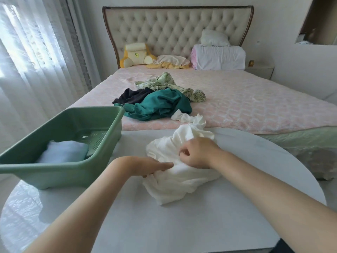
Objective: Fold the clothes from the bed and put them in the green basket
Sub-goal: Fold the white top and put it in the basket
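A crumpled white garment (175,183) lies on the round white table (164,225), with one end trailing back onto the bed. My left hand (147,166) grips its left edge, fingers reaching into the cloth. My right hand (197,153) pinches a fold on top of it with curled fingers. The green basket (60,172) stands at the table's left and holds a folded light blue cloth (63,152). On the pink bed (246,103) lie a teal garment (160,105), a black one (133,96) and a pale green floral one (169,84).
Pillows, a folded white duvet (218,57) and a yellow cushion (136,55) sit by the tufted headboard. Curtains hang along the left. A nightstand (259,69) is at the bed's far right. The table edge meets the foot of the bed.
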`<action>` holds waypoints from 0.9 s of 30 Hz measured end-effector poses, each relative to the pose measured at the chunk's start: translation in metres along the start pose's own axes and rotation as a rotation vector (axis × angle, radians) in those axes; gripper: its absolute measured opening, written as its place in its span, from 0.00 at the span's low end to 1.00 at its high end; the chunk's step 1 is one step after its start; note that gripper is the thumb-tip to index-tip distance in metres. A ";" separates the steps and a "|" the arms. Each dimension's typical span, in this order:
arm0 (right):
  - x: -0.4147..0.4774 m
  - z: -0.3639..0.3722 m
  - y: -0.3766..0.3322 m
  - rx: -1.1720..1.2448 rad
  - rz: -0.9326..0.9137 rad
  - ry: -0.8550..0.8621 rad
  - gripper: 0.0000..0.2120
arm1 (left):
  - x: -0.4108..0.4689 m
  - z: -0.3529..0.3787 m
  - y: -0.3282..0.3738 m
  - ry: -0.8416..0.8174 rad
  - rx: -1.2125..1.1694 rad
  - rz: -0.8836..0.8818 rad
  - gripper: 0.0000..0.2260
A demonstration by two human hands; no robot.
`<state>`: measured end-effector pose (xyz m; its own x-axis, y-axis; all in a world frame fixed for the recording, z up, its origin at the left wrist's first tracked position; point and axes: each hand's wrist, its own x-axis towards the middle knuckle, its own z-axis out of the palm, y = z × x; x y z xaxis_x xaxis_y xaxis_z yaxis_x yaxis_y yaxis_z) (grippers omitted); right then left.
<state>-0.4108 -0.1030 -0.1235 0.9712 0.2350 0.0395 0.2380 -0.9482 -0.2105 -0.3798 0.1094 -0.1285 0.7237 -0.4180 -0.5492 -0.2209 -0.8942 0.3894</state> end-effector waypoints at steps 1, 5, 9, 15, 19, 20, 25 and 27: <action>-0.001 0.003 0.007 -0.073 -0.040 0.216 0.11 | -0.001 -0.001 0.001 0.026 0.052 -0.003 0.26; -0.003 0.014 0.036 -0.204 0.093 0.240 0.35 | -0.002 0.004 0.001 0.141 0.288 0.042 0.15; -0.007 0.022 0.042 0.120 0.243 0.061 0.34 | 0.004 0.013 0.010 0.395 0.318 0.134 0.11; -0.014 0.016 0.012 0.414 0.024 -0.050 0.11 | 0.012 0.015 0.010 0.724 0.217 0.469 0.37; -0.017 0.017 0.004 0.597 0.016 -0.106 0.16 | 0.020 0.013 -0.005 0.465 0.151 0.343 0.23; -0.015 0.018 0.006 0.648 0.071 -0.033 0.18 | 0.019 0.012 -0.006 0.467 0.152 0.326 0.19; -0.013 0.016 0.015 0.386 0.169 -0.139 0.36 | 0.005 0.003 0.005 0.801 0.281 0.275 0.13; -0.011 0.015 0.016 0.406 0.167 -0.174 0.21 | -0.002 -0.005 0.005 0.980 0.338 0.228 0.15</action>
<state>-0.4177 -0.1171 -0.1418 0.9710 0.1519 -0.1846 0.0213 -0.8239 -0.5663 -0.3797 0.1065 -0.1218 0.8199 -0.4039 0.4057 -0.4788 -0.8723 0.0992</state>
